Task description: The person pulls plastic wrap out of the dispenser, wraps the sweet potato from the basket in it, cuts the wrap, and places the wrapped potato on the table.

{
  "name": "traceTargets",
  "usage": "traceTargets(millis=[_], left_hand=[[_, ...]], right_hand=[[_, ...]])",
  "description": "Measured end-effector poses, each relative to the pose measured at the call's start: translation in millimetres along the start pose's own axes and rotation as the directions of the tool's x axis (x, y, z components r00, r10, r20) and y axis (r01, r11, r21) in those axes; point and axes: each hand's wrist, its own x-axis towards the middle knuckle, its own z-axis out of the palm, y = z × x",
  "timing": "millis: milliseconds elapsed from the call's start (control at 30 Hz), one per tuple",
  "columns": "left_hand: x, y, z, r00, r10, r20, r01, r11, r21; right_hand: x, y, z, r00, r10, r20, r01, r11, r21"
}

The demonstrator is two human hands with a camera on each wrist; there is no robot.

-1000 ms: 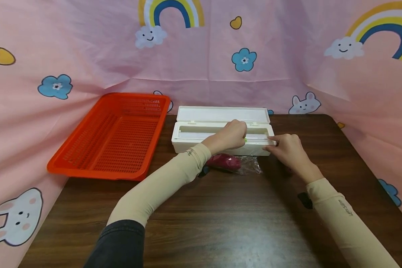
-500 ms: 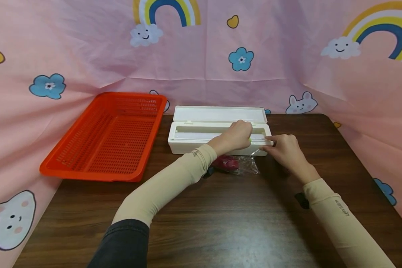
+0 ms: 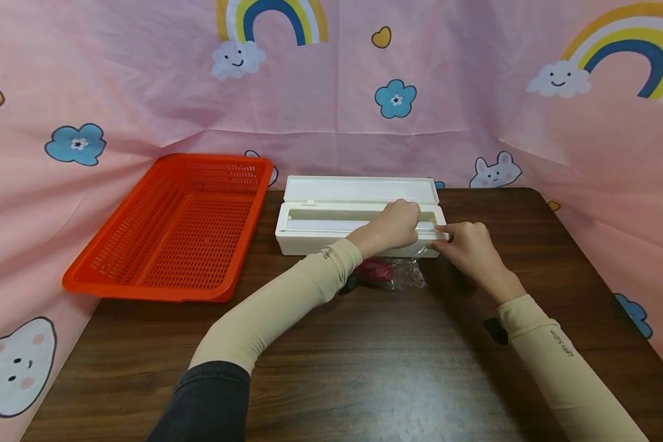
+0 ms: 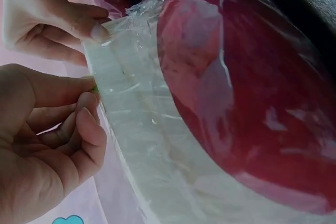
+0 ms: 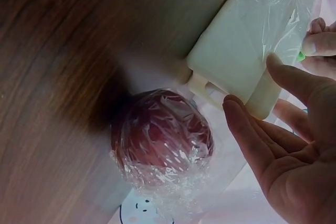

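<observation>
A long white cling film dispenser lies on the table with its lid tipped back. My left hand reaches across its front edge, thumb and forefinger pinching a small green slider. At the right end of the dispenser, my right hand grips the corner between thumb and fingers. Clear film hangs over the front. Just before the dispenser lies a smooth dark red oblong thing under clear film. A second dark red, rounded thing, wrapped in film, sits below my right hand.
An orange-red plastic basket with slotted walls stands left of the dispenser. The dark brown wooden table stretches toward me. Behind it hangs a pink printed cloth.
My left hand has slid to the right along the dispenser's front edge, nearer my right hand. The right hand keeps its grip on the end. The head view has shifted slightly.
</observation>
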Motion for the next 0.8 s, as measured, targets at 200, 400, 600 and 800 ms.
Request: traceTargets(millis=[200,400,600,800], left_hand=[[8.2,10.0,6.9,1.000,0.020,0.001,-0.020,1.000,0.004],[16.1,16.5,13.2,0.999,0.030,-0.020,-0.030,0.999,-0.017],[20.0,21.1,12.0,1.000,0.014,-0.021,-0.015,0.999,-0.041],[23.7,27.7,11.4,1.000,0.019,-0.007,-0.020,0.999,-0.049]], right_hand=[[-0.6,0,2,1.000,-0.019,0.008,0.019,1.000,0.003],[1.0,0,4,1.000,-0.031,0.005,0.031,0.999,-0.014],[3.5,2,2,0.999,-0.038,0.023,0.038,0.999,-0.015],[1.4,6,-2,0.999,-0.035,0.016,0.035,0.999,-0.022]])
